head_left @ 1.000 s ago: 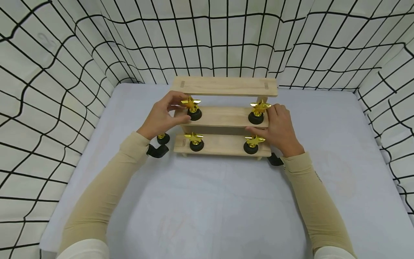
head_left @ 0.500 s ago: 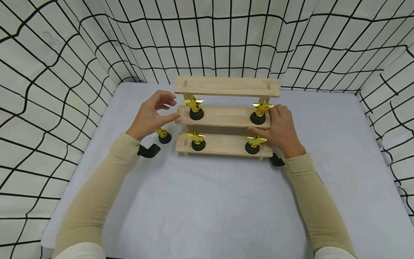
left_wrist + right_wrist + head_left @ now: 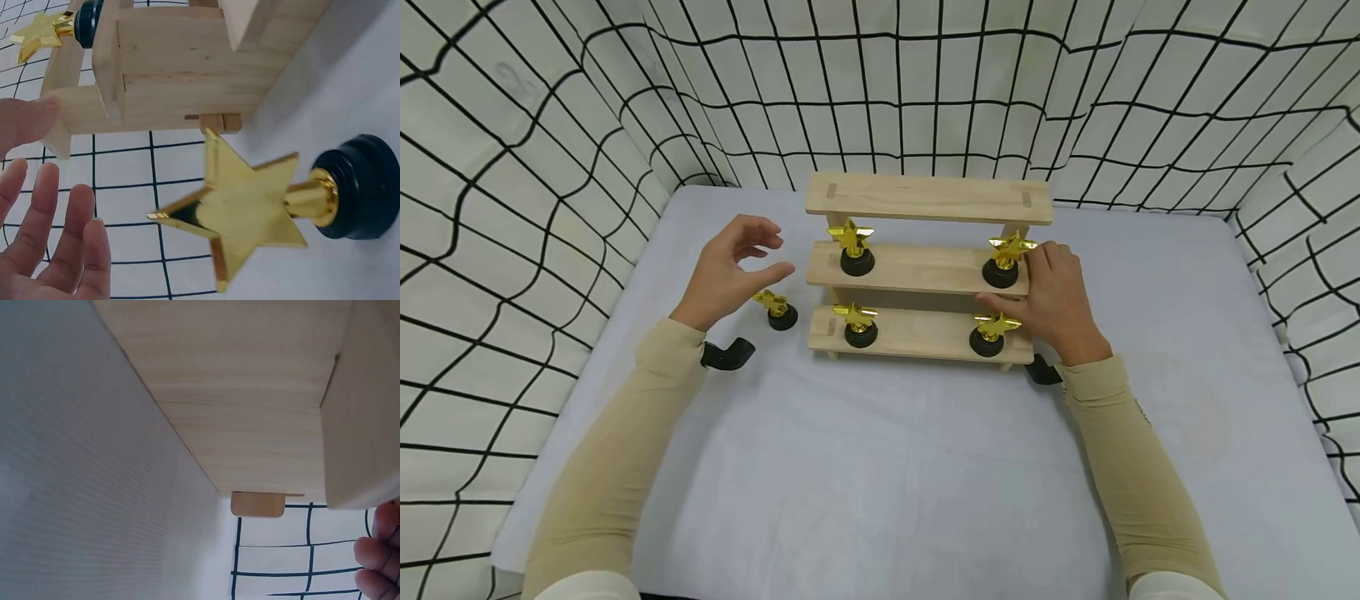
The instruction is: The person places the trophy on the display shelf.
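A light wooden three-tier shelf [image 3: 917,268] stands on the table. On its middle tier are two gold star trophies with black bases, a left one [image 3: 856,250] and a right one [image 3: 1004,260]. The lowest tier bears another left trophy [image 3: 859,325] and a right one [image 3: 989,335]. One more trophy [image 3: 779,312] stands on the cloth left of the shelf, large in the left wrist view. Above and left of it my left hand [image 3: 722,271] hovers with fingers spread, holding nothing. My right hand [image 3: 1060,296] grips the right end of the middle tier.
A white cloth [image 3: 887,475] covers the table. Black grid netting [image 3: 917,75] over white walls closes off the back and both sides. The top tier [image 3: 925,197] overhangs the middle one at the back.
My left hand has let go of the left trophy on the middle tier and drawn back to the left. The right hand keeps its grip on the shelf.
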Demonstrator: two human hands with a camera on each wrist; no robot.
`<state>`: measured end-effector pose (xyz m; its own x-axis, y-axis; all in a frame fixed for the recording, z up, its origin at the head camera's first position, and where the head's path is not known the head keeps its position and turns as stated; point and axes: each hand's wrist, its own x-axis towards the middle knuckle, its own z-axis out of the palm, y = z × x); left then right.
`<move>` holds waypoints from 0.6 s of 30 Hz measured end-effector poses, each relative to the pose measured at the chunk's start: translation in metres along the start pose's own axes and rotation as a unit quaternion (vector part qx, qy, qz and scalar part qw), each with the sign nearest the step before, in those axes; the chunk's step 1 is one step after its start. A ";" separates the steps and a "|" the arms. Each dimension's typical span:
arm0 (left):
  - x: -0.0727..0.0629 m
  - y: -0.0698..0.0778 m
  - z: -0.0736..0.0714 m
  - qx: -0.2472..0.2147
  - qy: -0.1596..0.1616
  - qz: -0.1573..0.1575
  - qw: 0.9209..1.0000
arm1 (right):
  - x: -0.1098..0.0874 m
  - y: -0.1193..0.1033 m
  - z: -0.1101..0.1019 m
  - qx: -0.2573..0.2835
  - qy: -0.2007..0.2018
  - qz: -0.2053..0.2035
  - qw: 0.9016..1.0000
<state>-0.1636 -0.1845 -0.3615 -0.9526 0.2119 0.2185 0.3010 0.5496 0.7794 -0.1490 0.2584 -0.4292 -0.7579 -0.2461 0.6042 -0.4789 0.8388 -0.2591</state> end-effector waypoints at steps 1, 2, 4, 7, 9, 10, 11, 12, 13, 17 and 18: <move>-0.001 -0.002 -0.001 0.000 0.001 -0.005 1.000 | 0.000 0.000 0.000 -0.002 0.001 -0.002 1.000; -0.003 -0.003 -0.001 0.001 0.001 -0.009 1.000 | 0.000 0.000 0.000 -0.004 0.001 -0.004 1.000; -0.005 -0.007 -0.002 -0.003 0.000 -0.016 1.000 | 0.000 0.000 -0.001 -0.009 -0.001 -0.007 1.000; -0.009 -0.013 -0.002 -0.006 0.000 -0.024 1.000 | 0.000 0.000 -0.001 -0.018 -0.003 -0.006 1.000; -0.012 -0.018 -0.002 -0.010 0.001 -0.029 1.000 | 0.000 0.000 -0.001 -0.027 -0.007 -0.003 1.000; -0.013 -0.020 -0.002 -0.012 0.002 -0.030 0.999 | -0.001 -0.001 -0.002 -0.030 -0.008 -0.002 1.000; -0.015 -0.022 -0.002 -0.014 0.003 -0.033 0.999 | -0.001 -0.001 -0.002 -0.033 -0.009 0.000 0.999; -0.016 -0.024 -0.001 -0.015 0.004 -0.035 0.999 | -0.001 -0.001 -0.002 -0.036 -0.011 0.001 0.999; -0.017 -0.027 -0.001 -0.015 0.004 -0.036 0.999 | -0.001 -0.001 -0.003 -0.037 -0.012 0.002 0.999; -0.022 -0.035 0.000 -0.016 0.004 -0.043 0.999 | 0.000 -0.001 -0.003 -0.038 -0.010 -0.001 0.999; -0.023 -0.038 0.001 -0.016 0.004 -0.044 0.999 | 0.000 -0.001 -0.003 -0.038 -0.009 -0.002 0.999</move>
<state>-0.1530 -0.2093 -0.3962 -0.9756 0.1568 0.1536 0.2149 0.5402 0.8136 -0.1473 0.2588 -0.4265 -0.7639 -0.2581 0.5915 -0.4482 0.8716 -0.1986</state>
